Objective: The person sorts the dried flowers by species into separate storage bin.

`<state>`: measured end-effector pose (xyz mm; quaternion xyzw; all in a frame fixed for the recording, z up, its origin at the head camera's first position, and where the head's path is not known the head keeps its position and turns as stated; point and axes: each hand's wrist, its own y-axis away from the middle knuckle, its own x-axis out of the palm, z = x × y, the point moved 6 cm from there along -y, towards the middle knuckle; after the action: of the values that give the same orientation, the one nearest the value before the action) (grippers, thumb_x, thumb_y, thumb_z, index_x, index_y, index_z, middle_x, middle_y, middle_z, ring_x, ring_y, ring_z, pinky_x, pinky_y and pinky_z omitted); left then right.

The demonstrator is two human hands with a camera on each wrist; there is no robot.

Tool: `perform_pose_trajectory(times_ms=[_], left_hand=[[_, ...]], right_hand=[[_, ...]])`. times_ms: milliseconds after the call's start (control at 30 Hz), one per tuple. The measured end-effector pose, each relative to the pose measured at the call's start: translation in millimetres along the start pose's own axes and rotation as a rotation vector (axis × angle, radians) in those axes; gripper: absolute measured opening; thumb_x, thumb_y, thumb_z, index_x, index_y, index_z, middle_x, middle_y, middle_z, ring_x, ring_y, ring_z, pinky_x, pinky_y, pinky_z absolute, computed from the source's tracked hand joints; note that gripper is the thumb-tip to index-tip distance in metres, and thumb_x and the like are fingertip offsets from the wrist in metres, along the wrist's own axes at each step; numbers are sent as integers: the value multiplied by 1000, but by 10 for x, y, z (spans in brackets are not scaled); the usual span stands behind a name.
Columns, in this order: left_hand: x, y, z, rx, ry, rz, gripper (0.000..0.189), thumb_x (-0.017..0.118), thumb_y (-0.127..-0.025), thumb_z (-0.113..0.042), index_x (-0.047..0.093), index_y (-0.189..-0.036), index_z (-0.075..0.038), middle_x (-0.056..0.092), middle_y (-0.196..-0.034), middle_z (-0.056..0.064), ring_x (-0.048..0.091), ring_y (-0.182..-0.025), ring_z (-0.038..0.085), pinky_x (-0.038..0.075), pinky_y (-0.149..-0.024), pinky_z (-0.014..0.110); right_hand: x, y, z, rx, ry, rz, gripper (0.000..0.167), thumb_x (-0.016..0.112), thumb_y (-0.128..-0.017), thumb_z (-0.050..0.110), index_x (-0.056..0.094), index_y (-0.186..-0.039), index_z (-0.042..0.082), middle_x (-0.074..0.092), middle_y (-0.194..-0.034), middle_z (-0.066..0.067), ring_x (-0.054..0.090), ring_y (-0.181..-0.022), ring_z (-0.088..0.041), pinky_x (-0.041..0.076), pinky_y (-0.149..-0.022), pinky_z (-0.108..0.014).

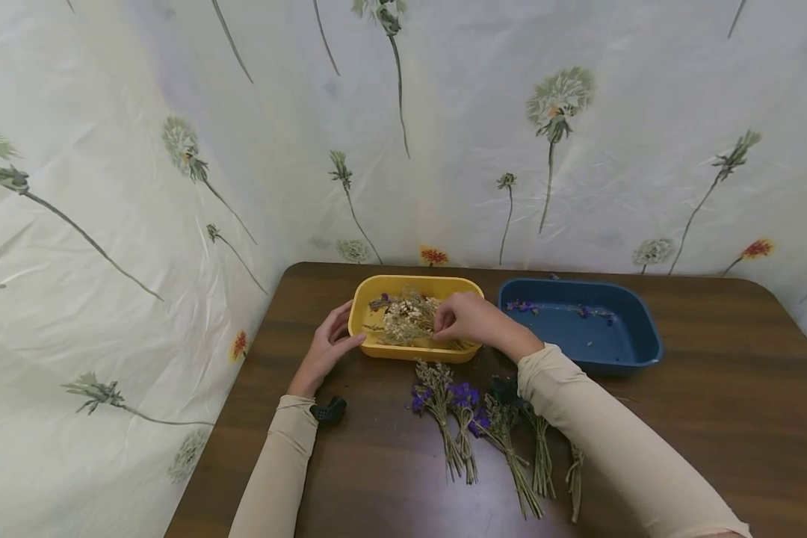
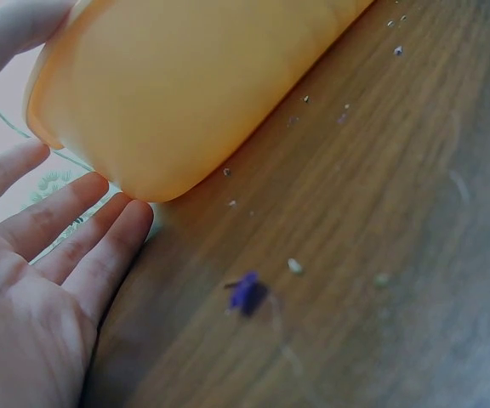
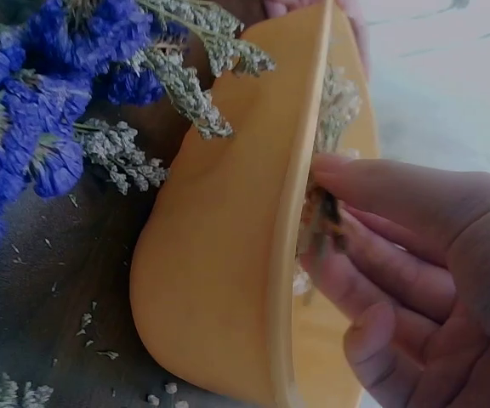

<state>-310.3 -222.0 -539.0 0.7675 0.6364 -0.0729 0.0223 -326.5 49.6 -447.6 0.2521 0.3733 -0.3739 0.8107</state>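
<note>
Inside the yellow plastic bin (image 1: 385, 348) lies a heap of dried white flowers (image 1: 403, 317) with thin stalks. My right hand (image 1: 471, 320) reaches over its right side and pinches dried flower stems (image 3: 323, 217) between thumb and fingertips. A dark bit shows among those stems in the right wrist view. On the other side, my left hand (image 1: 327, 345) steadies the bin's left end. Its fingers (image 2: 113, 246) are fairly straight, with their tips against the outer wall and the thumb near the rim.
A blue bin (image 1: 578, 332) with a few purple blossoms stands to the right. Several tied bunches of dried flowers (image 1: 467, 433), some purple, lie in front. A loose purple blossom (image 2: 247, 293) and crumbs dot the wooden table (image 1: 376, 478). A patterned curtain hangs behind.
</note>
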Motion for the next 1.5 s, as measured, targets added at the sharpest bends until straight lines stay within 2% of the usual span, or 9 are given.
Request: perform_pose_trajectory(times_ms=[233,667,733,900,933,1167,1333,1467,1500], left_hand=[[-5,-1,3,-10,2,1,69,73,-98,-21,40,-158,-29,46,-161,8,43,-150,29,39,-120,57],[-4,1,-12,-14,9,-6,69,72,-98,-17,40,-158,-29,45,-162,8,41,-151,28,37,-121,57],[-6,0,-13,-10,6,-10,68,71,-98,-15,41,-158,-29,45,-161,8,42,-150,28,37,-121,57],[0,-2,-6,-2,2,-14,68,72,-98,-18,41,-158,-27,45,-161,9,42,-150,30,38,-120,56],[0,-2,-1,-2,2,-13,68,73,-98,-20,41,-158,-27,45,-161,9,42,-150,29,38,-120,56],[-11,-7,-2,16,9,-50,65,73,-97,-16,45,-155,-26,50,-157,8,48,-145,29,41,-120,51],[-80,14,-53,71,42,-142,60,72,-97,-12,49,-152,-11,57,-150,14,57,-135,25,50,-111,32],[-165,69,-113,152,111,-270,49,75,-94,-8,57,-137,5,67,-126,19,68,-106,16,57,-90,20],[-185,82,-126,181,131,-306,45,77,-93,-7,59,-131,9,69,-115,17,69,-96,13,58,-83,20]], right_hand=[[53,-86,0,-3,60,69,4,79,-91,19,79,-89,15,78,-91,1,71,-82,-12,60,-77,-35],[-12,-25,-24,-36,-6,104,14,77,-93,17,79,-104,9,78,-101,-2,73,-92,-15,61,-86,-42],[-80,11,-48,-40,-15,78,17,75,-94,17,79,-108,8,78,-102,-3,73,-93,-16,59,-93,-47],[-301,148,-162,-34,-57,-27,23,75,-95,19,77,-115,7,78,-108,-8,75,-95,-20,60,-90,-45],[-346,184,-193,-30,-74,-50,25,76,-95,20,76,-117,7,78,-110,-10,75,-96,-22,62,-83,-44],[-635,544,-472,46,-111,-192,41,78,-93,33,71,-128,13,74,-124,-12,70,-113,-29,57,-95,-52],[-789,886,-718,91,-126,-282,54,76,-93,44,66,-136,13,68,-135,-14,63,-126,-33,55,-99,-56],[-878,1196,-968,145,-176,-369,56,75,-93,48,64,-138,18,66,-140,-11,61,-129,-32,55,-99,-56],[-896,1280,-1034,163,-181,-393,55,75,-93,48,64,-138,19,66,-140,-9,64,-127,-24,57,-98,-50]])
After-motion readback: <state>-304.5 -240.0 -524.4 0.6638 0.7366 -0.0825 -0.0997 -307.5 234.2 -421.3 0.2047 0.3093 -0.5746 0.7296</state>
